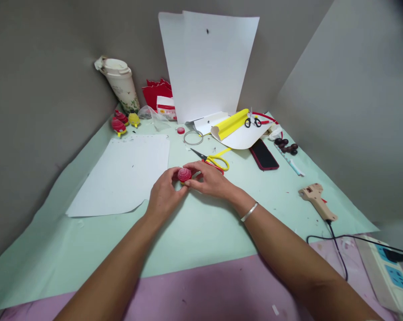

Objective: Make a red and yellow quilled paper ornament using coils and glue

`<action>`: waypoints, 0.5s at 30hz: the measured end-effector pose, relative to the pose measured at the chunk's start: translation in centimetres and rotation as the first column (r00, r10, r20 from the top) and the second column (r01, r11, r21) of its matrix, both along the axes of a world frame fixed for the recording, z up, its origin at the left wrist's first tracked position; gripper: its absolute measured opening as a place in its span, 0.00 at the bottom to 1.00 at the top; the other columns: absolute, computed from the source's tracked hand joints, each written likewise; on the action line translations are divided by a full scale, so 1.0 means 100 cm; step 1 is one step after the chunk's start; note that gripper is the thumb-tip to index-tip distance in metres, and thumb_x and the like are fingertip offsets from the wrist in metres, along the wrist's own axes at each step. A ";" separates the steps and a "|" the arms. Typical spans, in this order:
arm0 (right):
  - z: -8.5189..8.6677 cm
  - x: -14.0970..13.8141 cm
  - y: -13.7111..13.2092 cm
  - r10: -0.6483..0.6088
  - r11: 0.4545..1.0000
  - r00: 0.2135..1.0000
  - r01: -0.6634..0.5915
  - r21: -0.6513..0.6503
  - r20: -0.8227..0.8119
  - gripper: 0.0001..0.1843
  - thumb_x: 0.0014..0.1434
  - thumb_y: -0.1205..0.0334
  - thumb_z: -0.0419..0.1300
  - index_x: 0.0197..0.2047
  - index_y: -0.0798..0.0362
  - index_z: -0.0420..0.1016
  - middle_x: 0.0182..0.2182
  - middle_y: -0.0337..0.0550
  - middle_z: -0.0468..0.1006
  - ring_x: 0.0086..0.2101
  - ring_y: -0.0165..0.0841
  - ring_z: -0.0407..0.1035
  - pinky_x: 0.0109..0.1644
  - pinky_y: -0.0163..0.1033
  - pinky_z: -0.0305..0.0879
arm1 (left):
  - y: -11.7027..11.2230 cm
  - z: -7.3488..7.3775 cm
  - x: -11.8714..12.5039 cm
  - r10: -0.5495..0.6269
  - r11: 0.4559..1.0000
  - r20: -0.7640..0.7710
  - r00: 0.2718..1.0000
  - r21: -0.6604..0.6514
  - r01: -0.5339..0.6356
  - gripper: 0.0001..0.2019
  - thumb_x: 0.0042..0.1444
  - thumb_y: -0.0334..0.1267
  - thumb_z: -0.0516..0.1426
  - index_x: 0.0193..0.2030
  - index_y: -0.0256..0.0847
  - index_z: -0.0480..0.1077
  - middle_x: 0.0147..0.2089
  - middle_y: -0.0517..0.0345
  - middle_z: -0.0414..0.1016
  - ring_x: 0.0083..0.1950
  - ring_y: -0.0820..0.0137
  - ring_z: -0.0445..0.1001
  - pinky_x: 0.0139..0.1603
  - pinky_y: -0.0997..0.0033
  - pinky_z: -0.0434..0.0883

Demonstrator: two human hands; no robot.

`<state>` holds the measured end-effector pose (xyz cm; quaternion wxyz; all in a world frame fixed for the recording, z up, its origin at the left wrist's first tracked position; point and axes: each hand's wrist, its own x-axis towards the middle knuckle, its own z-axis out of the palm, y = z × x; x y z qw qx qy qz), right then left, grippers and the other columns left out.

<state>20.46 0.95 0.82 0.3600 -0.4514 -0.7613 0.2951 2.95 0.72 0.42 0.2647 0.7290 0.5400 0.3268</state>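
- Grey walls [47,67] meet in a corner behind the table, framing everything around the yellow-handled scissors [206,158], the landmark for what follows.
- Pale green covering [217,240] spreads beneath the scissors and out to both sides.
- Tall white sheets [214,67] lean upright against the wall beyond the scissors.
- One white paper [121,178] lies flat to the left of the scissors.
- Left hand [164,194], nearer the wearer than the scissors and to their left: partly curled, thumb and fingers parted only by the width of the round red piece [184,174] they grip.
- Right hand [209,178], just on the near side of the scissors: bent likewise, its thumb and fingertips pinching the same piece from the other side.
- Lidded cup [121,82], far left of the scissors, stands by the wall.
- Beige glue gun [318,201] rests well to the right of the scissors.
- Smallest, the red piece: domed, ringed with paler lines, yellow at its lower edge. It sits between both hands' fingertips, to the near left of the scissors.
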 end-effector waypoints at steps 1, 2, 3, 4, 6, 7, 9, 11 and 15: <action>0.000 0.000 0.000 -0.004 1.000 1.000 0.004 -0.007 -0.001 0.21 0.57 0.66 0.63 0.54 0.52 0.71 0.49 0.47 0.76 0.46 0.36 0.71 0.48 0.43 0.72 | 0.000 0.000 0.000 -0.005 1.000 0.000 1.000 -0.002 0.005 0.19 0.52 0.43 0.61 0.50 0.45 0.70 0.49 0.54 0.78 0.48 0.61 0.76 0.51 0.62 0.71; 0.000 0.000 0.000 -0.009 1.000 1.000 0.008 -0.016 -0.002 0.21 0.57 0.66 0.63 0.54 0.52 0.71 0.49 0.47 0.76 0.46 0.36 0.71 0.47 0.43 0.72 | 0.001 -0.001 0.000 -0.009 1.000 -0.004 1.000 -0.003 0.009 0.19 0.52 0.43 0.60 0.50 0.45 0.70 0.49 0.54 0.78 0.48 0.61 0.76 0.51 0.61 0.71; 0.000 0.001 0.000 -0.014 1.000 1.000 0.014 -0.025 -0.005 0.21 0.57 0.65 0.64 0.54 0.52 0.71 0.48 0.47 0.76 0.45 0.36 0.72 0.47 0.43 0.72 | 0.001 -0.001 0.000 -0.010 1.000 -0.012 1.000 -0.003 0.010 0.19 0.52 0.43 0.60 0.51 0.45 0.70 0.49 0.54 0.78 0.48 0.61 0.76 0.51 0.61 0.71; 0.001 0.001 0.000 -0.018 0.999 1.000 0.018 -0.034 -0.010 0.21 0.57 0.65 0.64 0.54 0.53 0.71 0.48 0.47 0.76 0.45 0.36 0.72 0.46 0.42 0.72 | 0.001 -0.002 -0.001 -0.008 1.000 -0.025 1.000 -0.001 0.008 0.18 0.52 0.43 0.60 0.51 0.45 0.70 0.49 0.53 0.78 0.48 0.60 0.76 0.51 0.61 0.71; 0.000 0.001 0.000 -0.018 0.999 1.000 0.017 -0.041 -0.021 0.21 0.56 0.64 0.64 0.53 0.53 0.71 0.47 0.47 0.77 0.45 0.36 0.73 0.46 0.42 0.73 | 0.002 -0.003 0.000 0.001 1.000 -0.055 0.998 0.003 -0.001 0.18 0.52 0.43 0.60 0.50 0.45 0.70 0.49 0.53 0.78 0.49 0.60 0.75 0.51 0.60 0.71; 0.000 0.001 0.000 -0.015 0.999 0.999 0.014 -0.042 -0.029 0.20 0.56 0.64 0.64 0.53 0.53 0.71 0.47 0.47 0.77 0.45 0.36 0.73 0.46 0.42 0.73 | 0.002 -0.003 0.000 0.007 1.000 -0.069 0.998 0.005 -0.007 0.18 0.52 0.43 0.60 0.50 0.45 0.71 0.49 0.53 0.78 0.49 0.59 0.75 0.51 0.59 0.71; -0.001 0.001 0.000 -0.006 0.999 0.999 0.004 -0.045 -0.045 0.21 0.56 0.64 0.64 0.53 0.53 0.71 0.47 0.47 0.76 0.45 0.35 0.73 0.46 0.42 0.73 | 0.003 -0.004 0.000 0.017 1.000 -0.088 0.996 0.006 -0.016 0.18 0.52 0.44 0.60 0.50 0.46 0.71 0.48 0.53 0.78 0.48 0.58 0.75 0.50 0.59 0.71; -0.003 0.001 0.001 0.003 0.999 0.998 -0.006 -0.054 -0.056 0.22 0.55 0.65 0.64 0.54 0.53 0.71 0.48 0.47 0.76 0.45 0.35 0.73 0.46 0.42 0.73 | 0.003 -0.005 0.000 0.024 1.000 -0.094 0.995 0.005 -0.024 0.19 0.52 0.43 0.61 0.51 0.46 0.71 0.47 0.53 0.78 0.48 0.58 0.75 0.50 0.58 0.71; -0.005 0.001 0.001 -0.002 0.997 0.998 -0.002 -0.072 -0.061 0.23 0.54 0.67 0.64 0.54 0.53 0.70 0.48 0.47 0.76 0.45 0.35 0.73 0.48 0.42 0.73 | 0.002 -0.004 0.001 0.024 1.000 -0.085 0.996 -0.002 -0.024 0.18 0.51 0.41 0.61 0.51 0.45 0.71 0.47 0.53 0.78 0.49 0.58 0.75 0.51 0.59 0.71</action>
